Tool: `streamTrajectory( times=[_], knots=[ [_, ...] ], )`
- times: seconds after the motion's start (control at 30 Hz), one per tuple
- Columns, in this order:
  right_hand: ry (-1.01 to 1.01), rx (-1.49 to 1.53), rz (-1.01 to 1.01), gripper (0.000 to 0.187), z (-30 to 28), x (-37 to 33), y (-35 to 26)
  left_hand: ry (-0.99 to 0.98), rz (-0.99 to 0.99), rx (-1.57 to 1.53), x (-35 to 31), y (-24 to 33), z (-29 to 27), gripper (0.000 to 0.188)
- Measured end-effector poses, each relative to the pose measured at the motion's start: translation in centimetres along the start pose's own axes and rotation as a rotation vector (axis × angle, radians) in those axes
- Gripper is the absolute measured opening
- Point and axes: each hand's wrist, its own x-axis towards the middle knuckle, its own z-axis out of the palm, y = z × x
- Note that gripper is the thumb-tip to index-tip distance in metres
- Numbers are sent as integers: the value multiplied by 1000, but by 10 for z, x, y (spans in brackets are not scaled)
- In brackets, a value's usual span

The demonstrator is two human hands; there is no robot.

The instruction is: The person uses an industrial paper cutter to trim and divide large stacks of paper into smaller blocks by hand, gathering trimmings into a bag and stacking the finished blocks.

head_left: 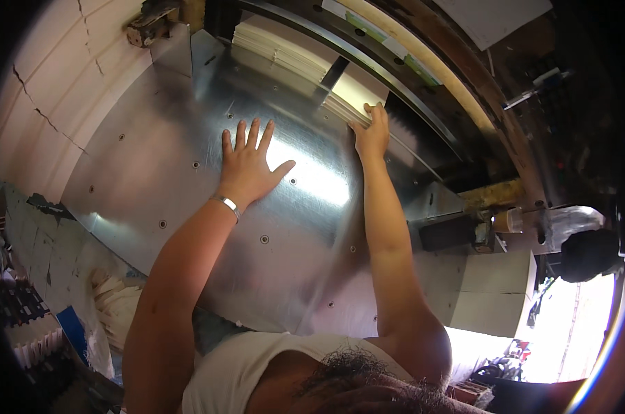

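Note:
A broad steel table (209, 262) with small round holes fills the middle of the view. My left hand (249, 162) lies flat on it, fingers spread, holding nothing; a silver band circles that wrist. At the far side, my right hand (373, 134) grips the near right corner of a short paper stack (357, 90), thumb at its front edge and fingers along its right side. To the left of that stack is a wider stack of cut paper (281, 52), partly hidden under a metal bar (305, 27). A dark gap separates the two stacks.
Big white paper piles stand at the left (43, 90) and at the right (495, 290) of the table. A wooden block (150, 27) sits at the far left corner. Dark machine framework (491, 117) overhangs the far right. Lower left are more paper bundles (112, 303).

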Motion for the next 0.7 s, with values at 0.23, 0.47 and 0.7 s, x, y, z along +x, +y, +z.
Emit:
streamTrajectory(
  times=[0.23,0.47,0.7],
  knots=[
    [-42,-20,26,55,28,39,-14,-8,16,27,3,0,-1,96],
    [7,-3,-72,56,38,42,-6,-28,21,38,2,-3,0,95],
    [-7,-41,-19,57,40,64,4,-37,35,59,2,0,-3,93]
  ],
)
